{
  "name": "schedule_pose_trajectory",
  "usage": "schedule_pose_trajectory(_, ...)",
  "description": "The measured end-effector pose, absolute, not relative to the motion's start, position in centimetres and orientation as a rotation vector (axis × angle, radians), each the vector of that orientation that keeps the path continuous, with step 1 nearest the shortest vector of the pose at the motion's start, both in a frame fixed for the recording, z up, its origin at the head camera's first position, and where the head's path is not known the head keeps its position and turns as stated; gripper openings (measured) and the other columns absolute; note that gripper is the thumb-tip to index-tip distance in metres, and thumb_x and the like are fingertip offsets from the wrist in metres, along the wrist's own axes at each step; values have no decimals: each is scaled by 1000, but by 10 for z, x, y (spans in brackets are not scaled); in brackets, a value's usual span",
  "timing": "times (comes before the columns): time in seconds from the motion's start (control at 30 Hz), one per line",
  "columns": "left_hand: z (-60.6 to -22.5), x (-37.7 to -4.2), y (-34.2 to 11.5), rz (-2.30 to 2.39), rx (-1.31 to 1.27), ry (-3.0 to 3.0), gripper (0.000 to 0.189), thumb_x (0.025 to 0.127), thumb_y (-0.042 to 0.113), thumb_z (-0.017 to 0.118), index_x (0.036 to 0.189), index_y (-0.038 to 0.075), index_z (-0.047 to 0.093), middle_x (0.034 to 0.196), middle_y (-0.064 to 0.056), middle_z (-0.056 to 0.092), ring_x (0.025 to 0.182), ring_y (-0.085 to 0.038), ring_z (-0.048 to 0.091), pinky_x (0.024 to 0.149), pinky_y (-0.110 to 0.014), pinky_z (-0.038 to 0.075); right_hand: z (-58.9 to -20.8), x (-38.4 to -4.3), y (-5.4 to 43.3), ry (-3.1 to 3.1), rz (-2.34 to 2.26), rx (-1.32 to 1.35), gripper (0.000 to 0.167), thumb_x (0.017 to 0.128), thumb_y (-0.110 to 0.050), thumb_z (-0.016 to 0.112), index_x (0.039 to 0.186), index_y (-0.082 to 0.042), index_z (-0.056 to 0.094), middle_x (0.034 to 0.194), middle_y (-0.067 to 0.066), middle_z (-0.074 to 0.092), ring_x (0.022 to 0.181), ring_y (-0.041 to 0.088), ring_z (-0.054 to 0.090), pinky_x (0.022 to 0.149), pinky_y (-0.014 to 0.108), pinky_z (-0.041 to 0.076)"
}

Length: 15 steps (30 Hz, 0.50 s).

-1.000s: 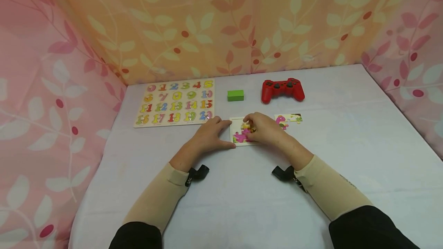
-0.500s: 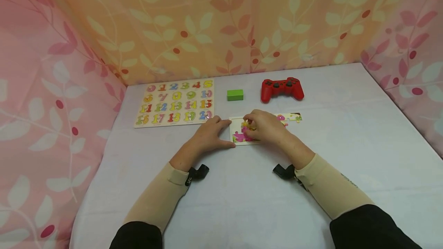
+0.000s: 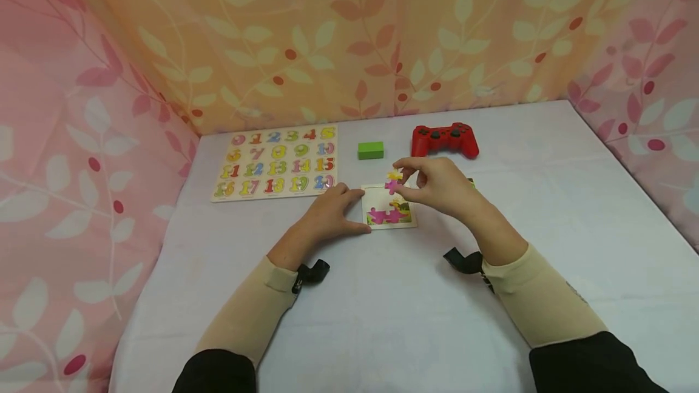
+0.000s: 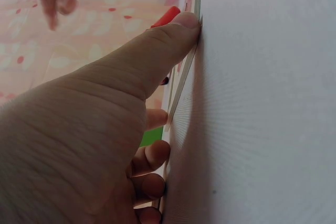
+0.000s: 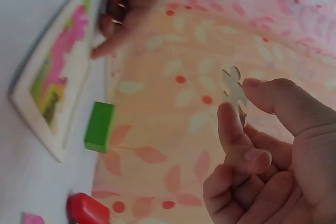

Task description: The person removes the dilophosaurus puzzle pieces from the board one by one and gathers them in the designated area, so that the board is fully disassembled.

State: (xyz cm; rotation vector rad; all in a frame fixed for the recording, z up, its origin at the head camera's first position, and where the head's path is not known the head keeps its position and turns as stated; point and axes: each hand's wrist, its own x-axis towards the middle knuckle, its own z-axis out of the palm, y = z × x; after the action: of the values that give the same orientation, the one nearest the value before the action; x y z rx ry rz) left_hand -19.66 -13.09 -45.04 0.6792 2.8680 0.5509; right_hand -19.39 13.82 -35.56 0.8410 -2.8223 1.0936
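A small puzzle board (image 3: pixel 374 194) with a pale rim lies on the white cloth, pink and green pieces set along its near side. My left hand (image 3: pixel 327 214) holds it at its left side, thumb at the near corner and index finger at the far one. In the left wrist view the thumb (image 4: pixel 157 45) lies against the board's edge. Raised over the board's far part, my right hand (image 3: pixel 445 185) pinches a pink and yellow puzzle piece (image 3: pixel 392 184) between thumb and fingers. The right wrist view shows the bare back of this piece (image 5: pixel 232 85).
A wooden number board (image 3: pixel 278 162) lies at the back left. Behind the puzzle board are a green block (image 3: pixel 371 150) and, further right, a red game controller (image 3: pixel 448 139). Other puzzle pieces (image 3: pixel 472 182) are mostly hidden behind my right hand.
My right hand has lifted up and away from the puzzle board with the pink and yellow piece, baring part of the board. My left hand has stayed in place.
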Motion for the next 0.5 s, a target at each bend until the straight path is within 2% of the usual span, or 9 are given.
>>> schedule_pose_trajectory(0.2,-451,-194,-133,554,660,2862,93,76,66,82,151,22,52,113,2,51,95,-15,47,80,-31,43,-336,-183,157,-2712,1373,818,39,90,-12,79,127,-5,71,93,4,68,61,19,51,52,26,41)
schedule_pose_trajectory(0.37,-452,-194,-134,560,671,2873,92,76,66,82,151,22,52,112,2,51,95,-16,47,81,-32,43,-323,-180,173,-2636,1483,781,37,89,-6,76,125,-3,71,94,8,66,60,17,50,53,25,40)
schedule_pose_trajectory(0.5,-453,-196,-133,579,683,2871,92,76,66,82,151,21,52,113,2,51,95,-16,47,81,-32,43,-317,-179,185,-2628,1527,707,39,90,-7,76,128,-2,69,95,8,64,60,15,49,54,25,40)
